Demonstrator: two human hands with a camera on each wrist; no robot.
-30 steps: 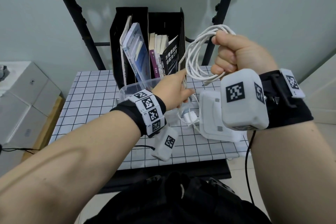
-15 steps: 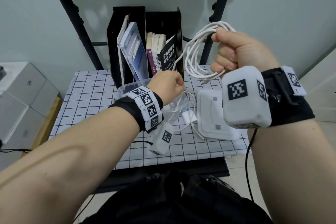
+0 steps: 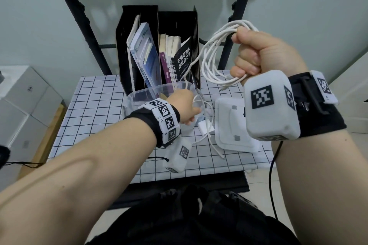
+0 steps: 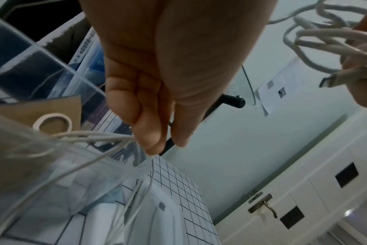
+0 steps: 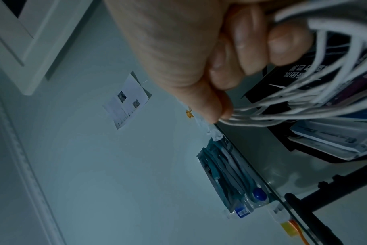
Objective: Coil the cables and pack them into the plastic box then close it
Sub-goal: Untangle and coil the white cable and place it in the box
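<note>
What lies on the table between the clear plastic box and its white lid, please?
In the head view, a small white charger plug and loose white cable strands lie on the checked table between the plastic box and the lid.

Head cam looks down from above; wrist cams close, looking up; all share white cable (image 3: 214, 55).

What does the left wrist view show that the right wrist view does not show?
Only the left wrist view shows the left hand pinching thin white cable strands at the clear plastic box, the white box lid and the silver USB plug. Only the right wrist view shows the right hand from close by and the blue packets on the glass shelf. Both show the coiled white cable and the black book holder.
</note>
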